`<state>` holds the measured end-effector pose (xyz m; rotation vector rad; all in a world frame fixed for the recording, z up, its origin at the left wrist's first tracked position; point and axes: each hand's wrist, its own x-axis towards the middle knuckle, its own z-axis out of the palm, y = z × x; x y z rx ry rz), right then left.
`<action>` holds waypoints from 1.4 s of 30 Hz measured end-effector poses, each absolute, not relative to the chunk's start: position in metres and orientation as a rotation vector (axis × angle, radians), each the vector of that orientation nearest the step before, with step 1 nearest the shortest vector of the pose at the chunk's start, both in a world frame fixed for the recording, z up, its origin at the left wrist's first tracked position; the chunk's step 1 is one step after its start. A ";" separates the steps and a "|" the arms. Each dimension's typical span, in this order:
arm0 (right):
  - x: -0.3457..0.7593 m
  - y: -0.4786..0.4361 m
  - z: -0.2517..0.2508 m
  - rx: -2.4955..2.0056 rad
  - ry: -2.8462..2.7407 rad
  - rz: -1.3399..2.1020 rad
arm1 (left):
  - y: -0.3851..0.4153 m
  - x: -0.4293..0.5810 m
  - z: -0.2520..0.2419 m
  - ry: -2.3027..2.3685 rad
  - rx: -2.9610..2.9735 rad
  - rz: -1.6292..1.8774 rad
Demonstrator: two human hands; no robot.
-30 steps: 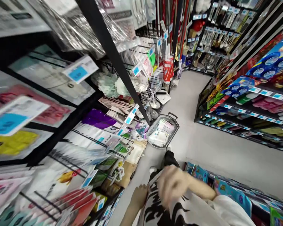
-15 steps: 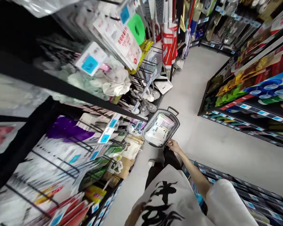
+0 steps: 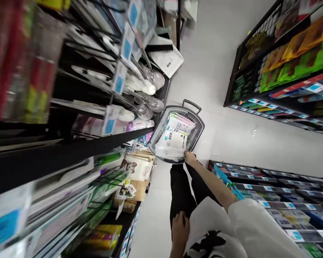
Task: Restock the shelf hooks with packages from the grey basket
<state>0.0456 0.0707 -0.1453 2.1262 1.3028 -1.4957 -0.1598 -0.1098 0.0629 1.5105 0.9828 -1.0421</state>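
A grey plastic shopping basket (image 3: 196,138) stands on the shop floor, filled with white and pink packets (image 3: 172,141). My right hand (image 3: 190,156) reaches down to the basket's near rim, fingers curled on the edge. My left hand (image 3: 179,224) rests against my black trouser leg near the hem of my white printed shirt, its fingers loosely curled with nothing seen in them.
Black wire racks (image 3: 102,107) of hanging goods with blue price tags run along the left. A white dustpan (image 3: 168,61) leans ahead. Shelves of coloured packets (image 3: 290,68) line the right, and low shelves (image 3: 271,186) stand near my right arm. Pale floor (image 3: 226,118) runs between.
The view has tilted downward. My right arm swung from in front of my chest out to the basket and now touches its rim. My left hand dropped to my leg.
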 end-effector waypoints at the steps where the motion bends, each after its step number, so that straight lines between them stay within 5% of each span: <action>1: 0.040 0.072 -0.162 2.103 1.315 -1.471 | -0.112 -0.164 0.052 1.067 1.467 -1.063; 15: 0.026 0.082 -0.328 1.821 1.538 -1.232 | -0.132 -0.232 -0.010 1.585 1.275 -0.339; 42: 0.049 0.103 -0.336 1.843 1.507 -1.210 | -0.137 -0.222 -0.017 1.583 1.315 -0.189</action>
